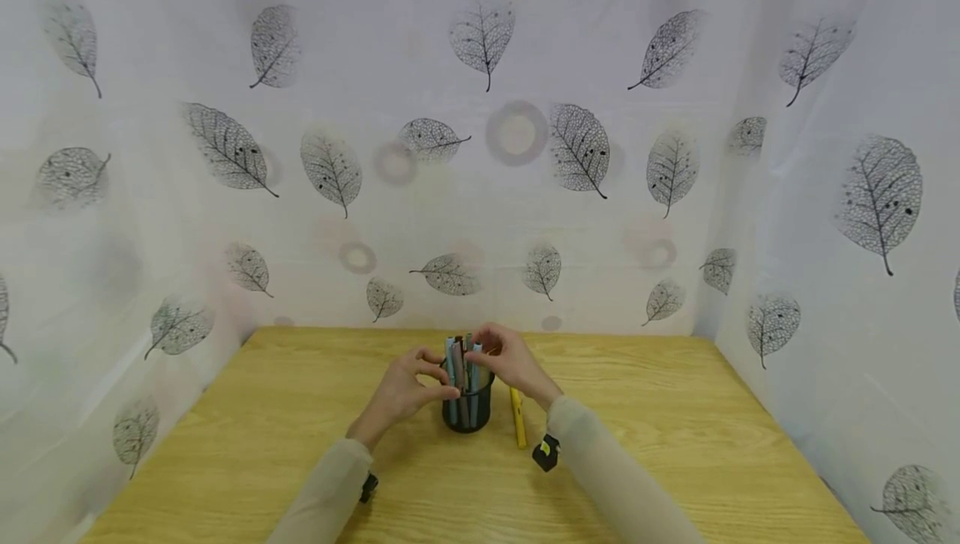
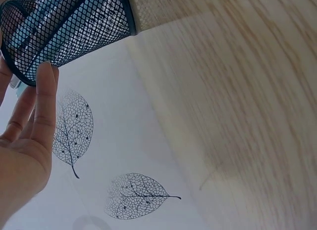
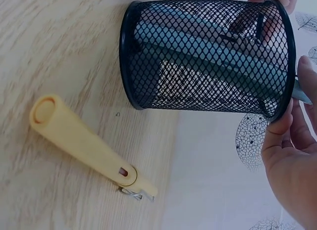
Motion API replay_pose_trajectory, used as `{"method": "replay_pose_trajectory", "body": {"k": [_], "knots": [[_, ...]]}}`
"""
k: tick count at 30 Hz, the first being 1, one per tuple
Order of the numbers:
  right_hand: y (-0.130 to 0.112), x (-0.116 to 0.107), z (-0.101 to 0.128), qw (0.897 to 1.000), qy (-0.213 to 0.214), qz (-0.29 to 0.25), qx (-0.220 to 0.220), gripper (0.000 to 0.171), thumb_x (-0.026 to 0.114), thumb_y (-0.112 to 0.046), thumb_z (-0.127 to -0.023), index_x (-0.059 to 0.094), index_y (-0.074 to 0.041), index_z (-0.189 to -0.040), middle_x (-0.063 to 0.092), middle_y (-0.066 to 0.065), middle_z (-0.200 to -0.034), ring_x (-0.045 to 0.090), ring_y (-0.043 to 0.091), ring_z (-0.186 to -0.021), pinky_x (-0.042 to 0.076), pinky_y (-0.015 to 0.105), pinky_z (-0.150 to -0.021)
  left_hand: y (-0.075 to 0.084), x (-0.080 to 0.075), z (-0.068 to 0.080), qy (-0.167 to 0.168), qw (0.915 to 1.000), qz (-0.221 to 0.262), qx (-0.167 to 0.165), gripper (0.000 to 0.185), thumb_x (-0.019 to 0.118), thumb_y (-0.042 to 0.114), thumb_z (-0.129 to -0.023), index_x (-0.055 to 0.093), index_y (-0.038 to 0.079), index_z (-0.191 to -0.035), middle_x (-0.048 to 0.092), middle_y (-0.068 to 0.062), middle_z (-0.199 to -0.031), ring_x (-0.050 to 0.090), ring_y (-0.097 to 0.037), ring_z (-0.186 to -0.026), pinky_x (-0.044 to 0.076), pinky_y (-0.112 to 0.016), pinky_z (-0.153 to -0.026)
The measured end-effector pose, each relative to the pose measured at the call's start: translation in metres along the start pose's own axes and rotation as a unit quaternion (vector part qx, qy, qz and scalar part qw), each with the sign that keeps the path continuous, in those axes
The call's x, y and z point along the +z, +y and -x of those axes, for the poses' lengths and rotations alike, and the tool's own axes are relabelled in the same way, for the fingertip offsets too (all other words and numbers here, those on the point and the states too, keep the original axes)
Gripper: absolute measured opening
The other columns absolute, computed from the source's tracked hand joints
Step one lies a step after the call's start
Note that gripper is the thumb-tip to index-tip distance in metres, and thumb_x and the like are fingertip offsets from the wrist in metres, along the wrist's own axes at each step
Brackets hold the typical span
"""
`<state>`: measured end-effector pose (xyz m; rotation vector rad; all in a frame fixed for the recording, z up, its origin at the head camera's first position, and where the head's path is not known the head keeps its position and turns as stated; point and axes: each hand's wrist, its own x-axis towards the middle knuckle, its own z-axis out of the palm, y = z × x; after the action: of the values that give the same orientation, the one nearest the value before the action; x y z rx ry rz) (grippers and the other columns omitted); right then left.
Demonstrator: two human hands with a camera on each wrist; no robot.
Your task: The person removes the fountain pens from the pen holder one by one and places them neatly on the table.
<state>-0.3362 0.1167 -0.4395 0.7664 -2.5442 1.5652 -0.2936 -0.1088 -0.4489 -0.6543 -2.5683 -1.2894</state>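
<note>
Cup [image 1: 467, 425]: black mesh, upright on desk [image 1: 300, 386], between both hands. Pens [image 1: 451, 361] stand in it, light blue and grey-brown among them, tops above the rim.

Left hand [image 1: 408, 386]: at the cup's left side, thumb apart from the fingers, fingers fairly straight; left wrist view shows fingertips against the rim.

Right hand [image 1: 513, 356]: at the right side of the rim, fingers bent, one fingertip on the rim in right wrist view, thumb beside a pen top. Whether it pinches that pen, cannot tell.

Yellow pen [image 1: 518, 417]: lying on desk, right of cup, near but apart; clip visible.

Behind desk: pale curtain [image 1: 517, 211], leaf print.
</note>
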Motion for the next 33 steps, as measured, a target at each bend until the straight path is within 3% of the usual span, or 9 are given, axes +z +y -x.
{"method": "replay_pose_trajectory", "body": {"k": [4, 9, 13, 23, 27, 33], "knots": [[0.000, -0.001, 0.002, 1.000, -0.015, 0.013, -0.015, 0.023, 0.070, -0.026, -0.092, 0.067, -0.020, -0.114, 0.067, 0.000, -0.100, 0.061, 0.011, -0.082, 0.052, 0.028, -0.070, 0.001, 0.000, 0.001, -0.001, 0.9999, 0.009, -0.006, 0.014, 0.086, 0.037, -0.072, 0.075, 0.028, -0.074, 0.064, -0.002, -0.112, 0.059, -0.029, -0.109, 0.049, -0.055, -0.089], [-0.004, -0.005, 0.006, 0.999, -0.037, 0.006, -0.024, 0.030, 0.068, -0.016, -0.093, 0.066, -0.017, -0.123, 0.069, 0.005, -0.111, 0.064, 0.015, -0.092, 0.052, 0.031, -0.078, 0.001, 0.000, 0.002, -0.003, 0.9999, 0.014, -0.008, 0.015, 0.086, 0.037, -0.073, 0.074, 0.027, -0.074, 0.063, -0.003, -0.113, 0.059, -0.029, -0.110, 0.050, -0.054, -0.089], [-0.003, -0.006, 0.008, 0.999, -0.038, -0.002, -0.023, 0.032, 0.067, -0.018, -0.094, 0.065, -0.018, -0.125, 0.069, 0.005, -0.114, 0.064, 0.018, -0.097, 0.053, 0.034, -0.082, 0.000, 0.000, 0.002, -0.002, 0.9999, 0.013, -0.010, 0.015, 0.086, 0.037, -0.073, 0.074, 0.028, -0.074, 0.063, -0.003, -0.113, 0.059, -0.030, -0.110, 0.050, -0.054, -0.089], [-0.001, -0.006, 0.009, 1.000, 0.018, -0.019, 0.002, 0.033, 0.063, -0.016, -0.097, 0.061, -0.014, -0.130, 0.069, 0.009, -0.111, 0.064, 0.017, -0.099, 0.053, 0.030, -0.081, -0.001, 0.001, 0.001, 0.005, 0.9999, 0.004, 0.010, 0.016, 0.086, 0.036, -0.073, 0.075, 0.025, -0.073, 0.064, -0.004, -0.110, 0.060, -0.030, -0.107, 0.050, -0.055, -0.087], [-0.003, -0.009, 0.007, 0.998, 0.031, -0.062, 0.000, 0.032, 0.060, -0.012, -0.098, 0.059, -0.015, -0.130, 0.066, 0.018, -0.119, 0.065, 0.023, -0.104, 0.056, 0.038, -0.084, 0.001, 0.001, 0.001, 0.006, 0.9999, 0.004, 0.009, 0.016, 0.086, 0.036, -0.073, 0.074, 0.025, -0.073, 0.064, -0.003, -0.109, 0.060, -0.029, -0.107, 0.050, -0.054, -0.087], [-0.003, -0.013, 0.005, 0.992, 0.059, -0.114, -0.006, 0.033, 0.057, -0.012, -0.100, 0.057, -0.013, -0.133, 0.062, 0.024, -0.113, 0.066, 0.029, -0.098, 0.057, 0.048, -0.082, 0.003, 0.001, 0.001, 0.006, 1.0000, 0.003, 0.004, 0.016, 0.086, 0.036, -0.073, 0.074, 0.025, -0.073, 0.064, -0.002, -0.110, 0.060, -0.029, -0.107, 0.050, -0.053, -0.086]]}}
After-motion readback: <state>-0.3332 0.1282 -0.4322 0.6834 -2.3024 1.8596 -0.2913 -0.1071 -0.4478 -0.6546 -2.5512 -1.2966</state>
